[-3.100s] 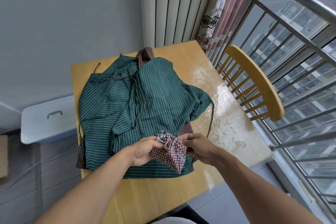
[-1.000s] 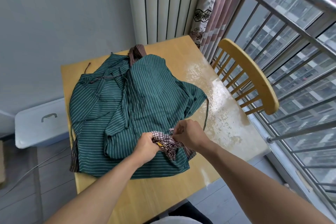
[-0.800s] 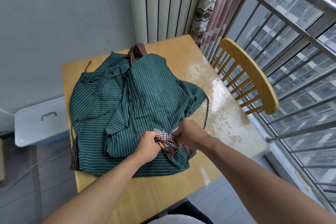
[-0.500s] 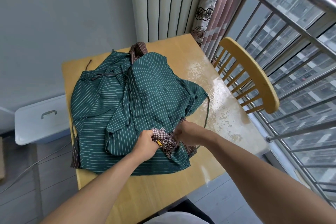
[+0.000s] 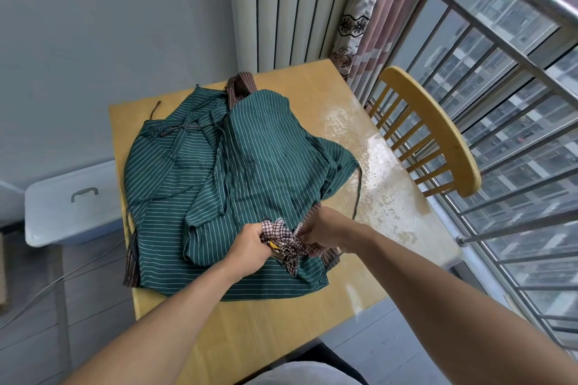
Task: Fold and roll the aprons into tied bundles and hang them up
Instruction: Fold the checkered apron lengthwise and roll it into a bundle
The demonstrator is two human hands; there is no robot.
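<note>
Wooden table (image 5: 237, 331) stands in a corner between a grey wall and a barred window; a chair (image 5: 444, 131) is tucked against its right edge, a white bin (image 5: 62, 206) sits low at the left, and a radiator (image 5: 281, 6) and curtain (image 5: 372, 12) stand behind. Green aprons (image 5: 200, 184), striped, lie spread and rumpled over most of the top, loose ties trailing, with a brown apron (image 5: 242, 84) showing at the far edge and under the near-left hem. They read as the waiting pile, left flat so each can be taken in turn. Checked bundle (image 5: 283, 244) is held just over the near part of the green cloth, between both hands. Left hand (image 5: 250, 244) is clenched round the bundle's left end, apparently to keep the roll from springing open. Right hand (image 5: 325, 228) has its fingers curled onto the right end, pinching what looks like a tie or a fold; which of the two cannot be told. Judgement: the tying step is in hand and hanging is not yet done. Bundle's long axis runs roughly left to right across the person, from one fist to the other. A loose checked tail hangs from it, pointing down and toward the near table edge. Something yellow shows against the left palm; its nature cannot be told.
</note>
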